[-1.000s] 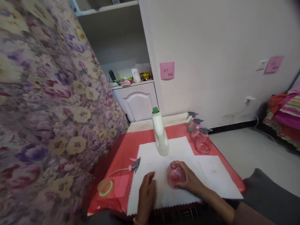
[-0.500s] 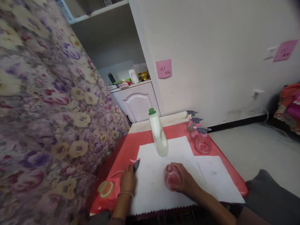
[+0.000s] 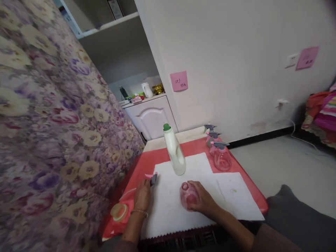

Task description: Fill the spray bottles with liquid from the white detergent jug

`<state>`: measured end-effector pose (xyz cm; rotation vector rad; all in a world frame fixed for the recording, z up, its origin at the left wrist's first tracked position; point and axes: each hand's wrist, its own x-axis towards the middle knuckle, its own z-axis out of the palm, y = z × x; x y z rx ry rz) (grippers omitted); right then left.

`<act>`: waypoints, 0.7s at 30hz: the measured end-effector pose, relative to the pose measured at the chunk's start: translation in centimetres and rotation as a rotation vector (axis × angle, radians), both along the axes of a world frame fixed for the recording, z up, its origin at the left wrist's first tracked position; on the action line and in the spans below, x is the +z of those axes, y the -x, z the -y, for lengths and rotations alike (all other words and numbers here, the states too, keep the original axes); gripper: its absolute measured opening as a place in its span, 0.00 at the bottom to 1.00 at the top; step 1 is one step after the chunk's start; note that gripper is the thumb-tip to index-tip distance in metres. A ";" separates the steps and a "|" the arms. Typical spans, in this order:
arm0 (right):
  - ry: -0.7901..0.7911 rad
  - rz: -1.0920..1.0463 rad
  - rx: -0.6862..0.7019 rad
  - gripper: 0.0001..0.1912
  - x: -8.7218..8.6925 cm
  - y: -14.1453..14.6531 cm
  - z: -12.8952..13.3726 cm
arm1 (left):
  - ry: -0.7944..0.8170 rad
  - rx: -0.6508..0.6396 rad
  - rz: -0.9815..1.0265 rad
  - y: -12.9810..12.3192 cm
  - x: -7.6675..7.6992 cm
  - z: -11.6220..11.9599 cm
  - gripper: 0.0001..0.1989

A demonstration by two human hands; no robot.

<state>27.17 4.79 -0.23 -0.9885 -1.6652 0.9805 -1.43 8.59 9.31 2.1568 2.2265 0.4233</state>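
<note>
My right hand (image 3: 203, 201) is wrapped around the right side of a round, clear pinkish spray bottle (image 3: 189, 198) without its top, its open neck tilted up toward me. At the left edge of the white cloth, my left hand (image 3: 142, 197) has its fingers closed on a grey and pink trigger spray head (image 3: 153, 179). Its thin pale tube (image 3: 127, 193) sticks out to the left, behind the hand. Beyond both hands, a pale green jug-like bottle (image 3: 175, 154) with a handle and a green top stands upright on the cloth.
Several spray bottles (image 3: 222, 161) with grey triggers line the right side of the red-covered table (image 3: 136, 168). A yellowish round container (image 3: 119, 212) sits at the left near edge. White cloth (image 3: 168, 210) covers the middle. A floral curtain (image 3: 65, 140) hangs close on the left.
The camera view has shifted slightly. The spray head at my left hand has turned a little, showing more of its pink part. My right hand keeps hold of the round bottle.
</note>
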 end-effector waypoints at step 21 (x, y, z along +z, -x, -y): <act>-0.008 -0.034 0.015 0.44 0.8 0.0 0.1 | -0.396 -0.110 1.370 -14.1 9.3 8.7 0.17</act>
